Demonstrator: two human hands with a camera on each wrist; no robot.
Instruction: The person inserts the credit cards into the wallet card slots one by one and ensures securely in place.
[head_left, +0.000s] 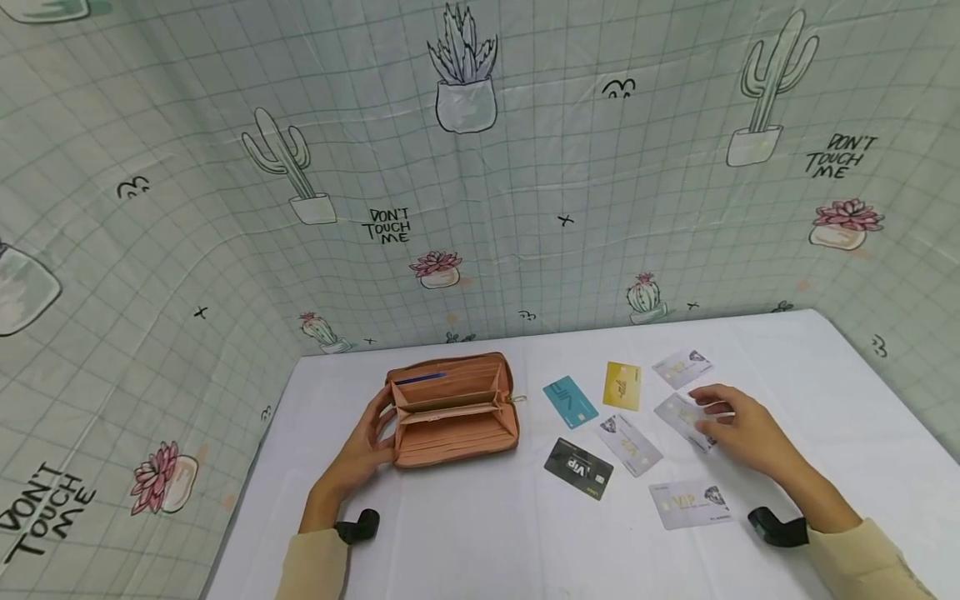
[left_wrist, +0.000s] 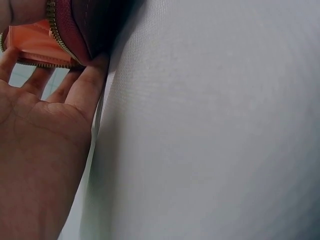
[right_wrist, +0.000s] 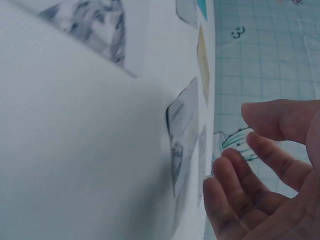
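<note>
A brown zip-around wallet (head_left: pixel 456 410) stands unzipped at the left of the white table, its compartments showing. My left hand (head_left: pixel 365 446) grips its left end, fingers along one side and thumb at the other; the left wrist view shows the brass zip teeth (left_wrist: pixel 59 37) beside the fingers. Over on the right, my right hand (head_left: pixel 738 425) hovers at a silver card (head_left: pixel 681 417). In the right wrist view its fingers (right_wrist: pixel 227 185) are loosely bent and apart from the thumb, with a gap to that silver card (right_wrist: pixel 184 125).
Around the right hand lie a teal card (head_left: pixel 571 402), a yellow card (head_left: pixel 622 386), a black VIP card (head_left: pixel 579 468) and more silver cards, one at the back (head_left: pixel 682 368) and one in front (head_left: pixel 689 504). A patterned cloth (head_left: pixel 525 208) hangs behind the table.
</note>
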